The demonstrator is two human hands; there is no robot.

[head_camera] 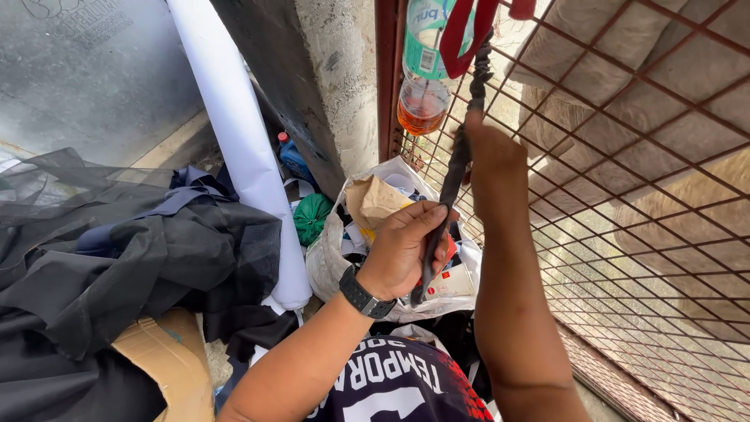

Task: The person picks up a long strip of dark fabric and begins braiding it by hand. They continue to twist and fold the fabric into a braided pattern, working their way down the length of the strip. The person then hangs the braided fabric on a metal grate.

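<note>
A dark twisted strip of cloth (455, 173) hangs down in front of a rust-red wire grille (625, 234), tied up near a red strap (461, 35). My left hand (402, 248), with a black watch on its wrist, is closed around the strip's lower end. My right hand (491, 148) grips the strip higher up, close to the grille. An upside-down plastic bottle (423, 66) with orange liquid hangs just left of the strip.
Below the hands sits a white plastic bag (328, 266) stuffed with paper and rubbish. A white roll (242, 141) leans on a concrete pillar (332, 86). Black fabric (133, 266) is piled at left over cardboard (168, 363).
</note>
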